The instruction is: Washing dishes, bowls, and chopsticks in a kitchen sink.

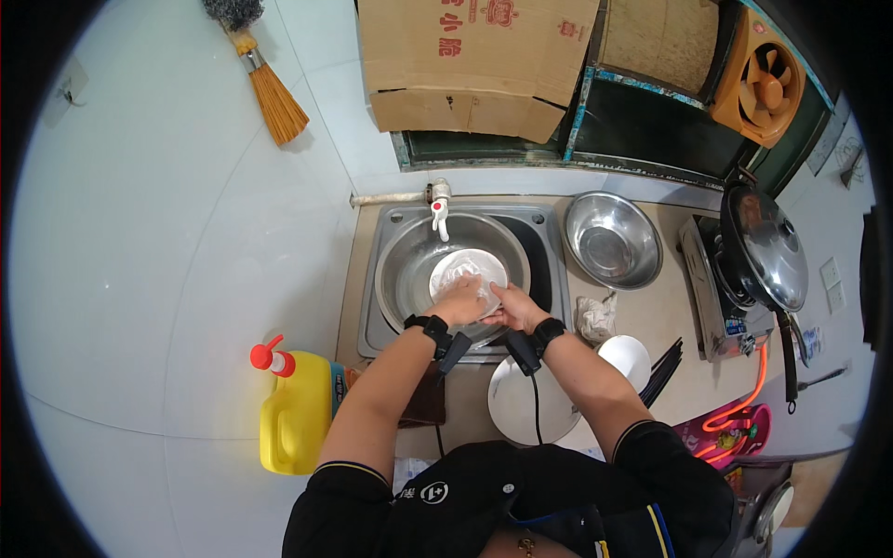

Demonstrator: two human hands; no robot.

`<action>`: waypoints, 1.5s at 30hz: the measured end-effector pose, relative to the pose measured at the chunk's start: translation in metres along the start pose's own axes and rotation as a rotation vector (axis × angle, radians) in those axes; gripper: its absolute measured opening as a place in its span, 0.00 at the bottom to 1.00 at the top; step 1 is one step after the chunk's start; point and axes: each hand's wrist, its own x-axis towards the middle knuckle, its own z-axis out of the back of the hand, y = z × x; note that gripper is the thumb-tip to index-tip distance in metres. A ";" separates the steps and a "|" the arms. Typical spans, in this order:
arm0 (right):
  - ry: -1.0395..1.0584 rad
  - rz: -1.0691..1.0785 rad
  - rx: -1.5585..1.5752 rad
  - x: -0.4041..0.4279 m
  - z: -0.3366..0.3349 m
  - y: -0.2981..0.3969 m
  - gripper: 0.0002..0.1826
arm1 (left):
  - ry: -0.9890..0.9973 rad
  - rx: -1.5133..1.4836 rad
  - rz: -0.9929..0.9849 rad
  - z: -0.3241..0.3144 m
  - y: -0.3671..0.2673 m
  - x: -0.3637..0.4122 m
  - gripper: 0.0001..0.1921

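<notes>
In the metal sink sits a large stainless-steel basin under a white tap. A white bowl is held over this basin, with a wet, shiny, whitish patch inside it. My right hand grips the bowl's right rim, thumb on top and fingers below. Inside the bowl, my left hand touches its inner surface; whether those fingers hold anything is unclear. Both wrists wear black bands with devices, and a cable hangs from the right one.
Right of the sink stand another steel basin, a crumpled white cloth and a gas stove bearing a lidded wok. Nearer me lie a white plate, a smaller white dish and dark chopsticks. A yellow pump jug stands left.
</notes>
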 end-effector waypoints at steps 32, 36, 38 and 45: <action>-0.065 0.072 -0.151 -0.027 0.009 0.022 0.23 | 0.202 0.460 -0.230 0.037 0.003 -0.037 0.25; -0.047 0.104 -0.140 -0.026 0.001 0.025 0.22 | -0.132 0.560 -0.319 0.029 0.031 -0.031 0.28; -0.040 0.149 -0.140 -0.026 0.002 0.024 0.21 | -0.302 0.657 -0.394 0.026 0.031 -0.027 0.27; -0.168 0.351 -0.048 -0.006 -0.010 0.009 0.22 | -0.307 0.590 -0.283 -0.006 0.021 -0.019 0.24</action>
